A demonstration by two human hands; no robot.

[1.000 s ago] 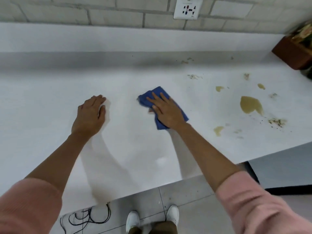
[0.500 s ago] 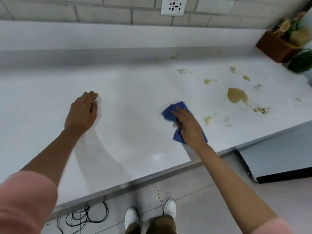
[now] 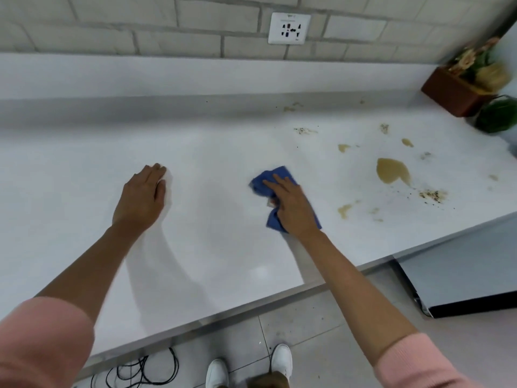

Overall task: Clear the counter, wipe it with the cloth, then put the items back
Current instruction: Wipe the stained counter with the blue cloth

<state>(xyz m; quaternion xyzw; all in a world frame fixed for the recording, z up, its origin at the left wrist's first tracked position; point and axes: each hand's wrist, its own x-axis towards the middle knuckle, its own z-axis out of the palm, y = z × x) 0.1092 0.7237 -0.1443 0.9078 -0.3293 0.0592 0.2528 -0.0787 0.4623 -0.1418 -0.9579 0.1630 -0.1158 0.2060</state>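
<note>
A crumpled blue cloth [image 3: 264,182] lies on the white counter [image 3: 84,175] near its middle. My right hand [image 3: 292,207] presses flat on top of the cloth, fingers pointing up and left, covering most of it. My left hand [image 3: 142,197] rests palm down on the bare counter to the left, holding nothing. To the right of the cloth are a large brown spill [image 3: 391,172], smaller brown drops [image 3: 344,210] and dark crumbs [image 3: 433,195].
A brown planter with flowers [image 3: 458,92] and a green object [image 3: 498,116] stand in the back right corner. A wall socket [image 3: 289,28] sits above the backsplash. Black cables [image 3: 145,371] lie on the floor below the counter's front edge, near my white shoes [image 3: 281,361].
My right hand slid the cloth toward the counter's front edge and to the right, then back up toward the middle. My left hand stayed planted on the counter.
</note>
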